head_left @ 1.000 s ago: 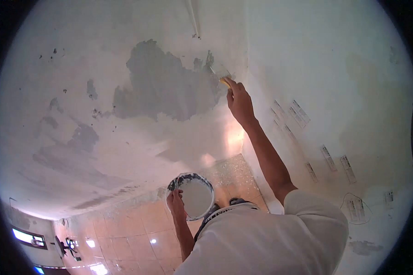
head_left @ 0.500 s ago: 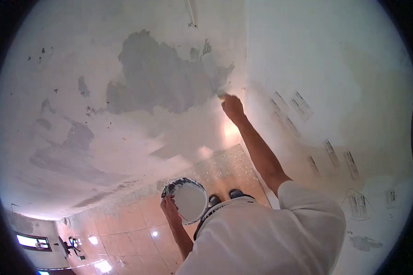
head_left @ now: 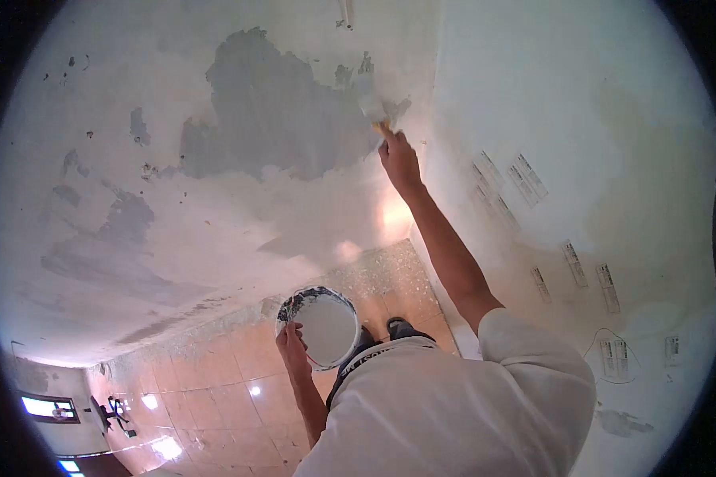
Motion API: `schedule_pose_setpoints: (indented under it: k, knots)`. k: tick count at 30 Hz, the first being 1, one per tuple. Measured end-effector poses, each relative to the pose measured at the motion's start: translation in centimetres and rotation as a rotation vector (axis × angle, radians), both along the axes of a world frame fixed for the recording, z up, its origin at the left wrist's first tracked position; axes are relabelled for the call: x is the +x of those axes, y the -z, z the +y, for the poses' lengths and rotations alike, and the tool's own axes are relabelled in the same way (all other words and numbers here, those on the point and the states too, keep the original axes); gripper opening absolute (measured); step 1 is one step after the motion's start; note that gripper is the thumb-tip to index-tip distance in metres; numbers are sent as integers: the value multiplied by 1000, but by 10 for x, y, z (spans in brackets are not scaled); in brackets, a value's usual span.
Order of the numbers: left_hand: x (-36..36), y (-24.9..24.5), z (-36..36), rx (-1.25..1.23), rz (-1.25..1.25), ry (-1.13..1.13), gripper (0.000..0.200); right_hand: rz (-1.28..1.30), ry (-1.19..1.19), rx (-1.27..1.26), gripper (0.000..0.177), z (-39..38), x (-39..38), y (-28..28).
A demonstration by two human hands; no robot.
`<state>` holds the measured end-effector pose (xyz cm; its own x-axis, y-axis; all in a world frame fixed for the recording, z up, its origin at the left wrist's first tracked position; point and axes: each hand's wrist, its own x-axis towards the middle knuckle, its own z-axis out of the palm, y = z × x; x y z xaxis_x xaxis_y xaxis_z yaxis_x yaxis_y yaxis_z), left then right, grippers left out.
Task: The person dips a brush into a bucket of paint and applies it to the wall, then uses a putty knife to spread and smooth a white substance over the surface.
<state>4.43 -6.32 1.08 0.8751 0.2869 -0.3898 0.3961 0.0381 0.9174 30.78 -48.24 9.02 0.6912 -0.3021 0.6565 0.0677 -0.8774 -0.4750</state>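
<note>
My right hand (head_left: 399, 165) is raised to the wall, its fingers closed around a paintbrush (head_left: 381, 126) with a yellowish handle. The brush head meets the wall near the right end of a large grey patch (head_left: 286, 119), at the foot of a pale wet-looking strip (head_left: 367, 95). Low in front of my body, my left hand (head_left: 292, 343) grips the rim of a white bucket (head_left: 356, 338). Pale paint (head_left: 326, 327) fills the visible inside of the bucket, and dark smears mark its far rim.
A second wall (head_left: 517, 95) meets the patched one at a corner on the right; printed markings run across it. Below lies a tiled floor (head_left: 207, 374) with splatters along the wall. My shoe (head_left: 395, 323) shows beside the bucket. A dark object (head_left: 113, 415) stands far left.
My right hand and the brush have moved up the wall, away from my body. The left hand still holds the bucket, and the whole view has shifted slightly.
</note>
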Motion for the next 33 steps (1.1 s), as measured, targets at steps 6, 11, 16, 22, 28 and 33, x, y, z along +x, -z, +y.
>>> schedule_pose_setpoints:
  k: [6,11,16,22,28,33]
  knots:
    - [1,3,3,6,-7,45,33,323,57,3,44,-15,-21,65]
    - [4,10,-1,17,7,58,34,-102,-26,96,45,-4,-33,-93]
    - [3,23,0,39,24,76,36,-37,-10,39,44,-4,-2,-108]
    - [0,28,14,-18,53,-26,34,-103,34,56,36,7,-29,-158]
    - [8,25,13,-15,-14,-11,34,54,-56,-7,34,10,-10,-106]
    - [2,26,26,-53,10,-55,32,-38,-103,103,34,25,-39,-160]
